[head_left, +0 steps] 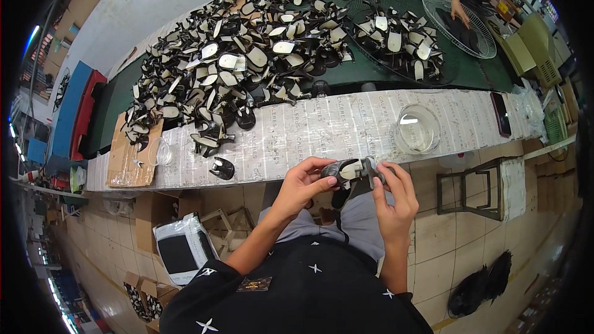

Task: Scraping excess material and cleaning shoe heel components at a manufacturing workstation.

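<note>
Right now I'm seeing both hands raised above the lap, left hand (303, 184) and right hand (396, 201) each curling fingers around a black shoe piece (350, 173), just off the surface (322, 127) edge.

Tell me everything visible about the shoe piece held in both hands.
The shoe piece is a black, glossy-looking upper with a pale insole patch on its upturned side, like those piled on the bench. It lies roughly level above the lap, just in front of the bench edge. The left hand grips its left end and the right hand its right end; finer details are unclear.
</note>
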Motion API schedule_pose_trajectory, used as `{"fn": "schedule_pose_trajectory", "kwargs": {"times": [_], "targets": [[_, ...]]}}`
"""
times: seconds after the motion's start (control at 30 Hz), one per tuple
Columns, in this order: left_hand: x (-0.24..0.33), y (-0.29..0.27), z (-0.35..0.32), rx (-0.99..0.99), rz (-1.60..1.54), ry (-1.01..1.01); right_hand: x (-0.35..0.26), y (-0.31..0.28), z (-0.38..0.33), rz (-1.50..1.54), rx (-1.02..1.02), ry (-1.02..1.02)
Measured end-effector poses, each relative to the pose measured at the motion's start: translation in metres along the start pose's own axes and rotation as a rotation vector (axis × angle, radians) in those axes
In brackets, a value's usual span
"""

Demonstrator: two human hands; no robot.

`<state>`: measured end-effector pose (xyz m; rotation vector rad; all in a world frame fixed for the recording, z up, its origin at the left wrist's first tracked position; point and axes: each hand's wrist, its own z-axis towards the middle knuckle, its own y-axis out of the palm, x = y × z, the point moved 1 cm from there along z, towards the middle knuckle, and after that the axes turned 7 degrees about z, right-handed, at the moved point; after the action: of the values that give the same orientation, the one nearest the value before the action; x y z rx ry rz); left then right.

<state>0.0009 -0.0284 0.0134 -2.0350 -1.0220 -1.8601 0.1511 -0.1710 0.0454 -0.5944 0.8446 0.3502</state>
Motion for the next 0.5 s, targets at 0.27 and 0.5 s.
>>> {"fn": "schedule_pose_trajectory", "kwargs": {"times": [0.27,0.5], "targets": [[-0.004,-0.004,0.002,-0.014,-0.164,-0.054,-0.011,-0.011,0.000,0.180,0.052,0.155],[-0.005,-0.002,0.002,-0.019,-0.110,-0.043,-0.015,-0.006,0.004,0.198,-0.084,0.119]]}}
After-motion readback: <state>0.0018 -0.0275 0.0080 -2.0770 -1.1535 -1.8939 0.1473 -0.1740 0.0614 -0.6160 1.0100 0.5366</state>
